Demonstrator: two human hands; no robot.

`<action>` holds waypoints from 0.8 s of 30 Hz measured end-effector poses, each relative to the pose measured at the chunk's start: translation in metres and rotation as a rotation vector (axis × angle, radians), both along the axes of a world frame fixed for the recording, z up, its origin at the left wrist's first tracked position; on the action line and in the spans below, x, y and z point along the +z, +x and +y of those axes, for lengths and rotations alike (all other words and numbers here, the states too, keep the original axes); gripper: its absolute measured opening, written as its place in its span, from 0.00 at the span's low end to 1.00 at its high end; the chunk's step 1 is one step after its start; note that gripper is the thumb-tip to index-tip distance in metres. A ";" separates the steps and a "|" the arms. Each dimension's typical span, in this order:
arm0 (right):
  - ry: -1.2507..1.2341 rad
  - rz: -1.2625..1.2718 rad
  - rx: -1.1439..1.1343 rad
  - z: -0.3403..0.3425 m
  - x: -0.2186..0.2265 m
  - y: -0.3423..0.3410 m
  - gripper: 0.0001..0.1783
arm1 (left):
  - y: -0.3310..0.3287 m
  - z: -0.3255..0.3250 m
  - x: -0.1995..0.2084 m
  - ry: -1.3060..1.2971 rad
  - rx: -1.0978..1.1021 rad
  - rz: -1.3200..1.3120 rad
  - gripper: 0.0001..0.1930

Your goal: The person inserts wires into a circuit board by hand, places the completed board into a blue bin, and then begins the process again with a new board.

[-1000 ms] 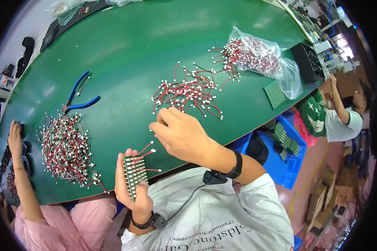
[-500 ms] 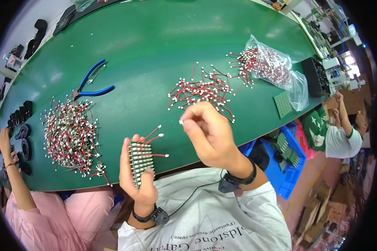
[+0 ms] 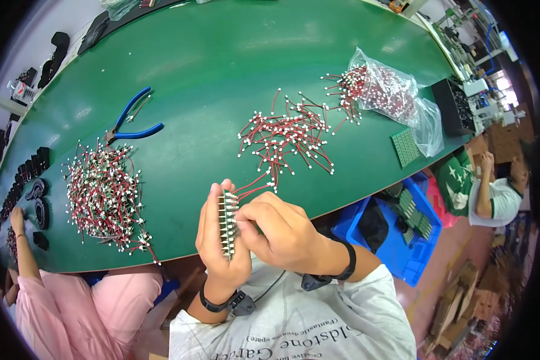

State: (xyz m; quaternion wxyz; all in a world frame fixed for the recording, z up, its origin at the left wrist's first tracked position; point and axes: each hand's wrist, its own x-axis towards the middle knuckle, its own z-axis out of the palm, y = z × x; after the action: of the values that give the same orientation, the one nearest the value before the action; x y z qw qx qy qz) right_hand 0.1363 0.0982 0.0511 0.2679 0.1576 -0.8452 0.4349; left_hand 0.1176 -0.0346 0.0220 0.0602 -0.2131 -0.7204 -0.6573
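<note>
Upright in my left hand (image 3: 207,240) is a narrow green circuit board panel (image 3: 227,234), its rows of small white connectors facing right. The fingers of that hand lie behind it and its thumb side wraps the lower end. Against the panel's right face, my right hand (image 3: 285,234) pinches a short wire lead; the lead is mostly hidden by the fingers. Several red wires (image 3: 253,191) with white plugs stick out from the upper part of the panel. Beyond my hands lies a loose heap of red wire leads (image 3: 289,137) with white plugs.
Left on the green table (image 3: 192,90) is a dense pile of wired small boards (image 3: 102,198), with blue-handled pliers (image 3: 137,134) behind. To the right are a plastic bag of leads (image 3: 391,93), another green panel (image 3: 405,149), a black box (image 3: 451,109) and a blue bin (image 3: 413,273). Co-workers sit on both sides.
My right hand has come down and left from beside the wire heap to the panel. My left hand has shifted right, turning the panel more edge-on.
</note>
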 end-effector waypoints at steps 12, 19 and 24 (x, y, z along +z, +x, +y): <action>0.020 -0.050 -0.004 0.010 0.000 0.007 0.12 | 0.002 0.000 -0.002 -0.046 -0.122 -0.043 0.31; 0.043 -0.061 0.003 0.013 -0.002 0.008 0.11 | 0.001 -0.001 -0.001 -0.047 -0.145 -0.039 0.31; 0.098 -0.092 0.002 0.016 0.001 0.008 0.11 | 0.000 -0.001 -0.001 -0.080 -0.165 -0.027 0.32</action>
State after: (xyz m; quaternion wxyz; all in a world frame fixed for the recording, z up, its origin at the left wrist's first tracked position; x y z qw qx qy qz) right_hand 0.1446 0.1138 0.0526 0.2203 0.1512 -0.8768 0.3998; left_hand 0.1171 -0.0353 0.0215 -0.0122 -0.2650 -0.7269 -0.6335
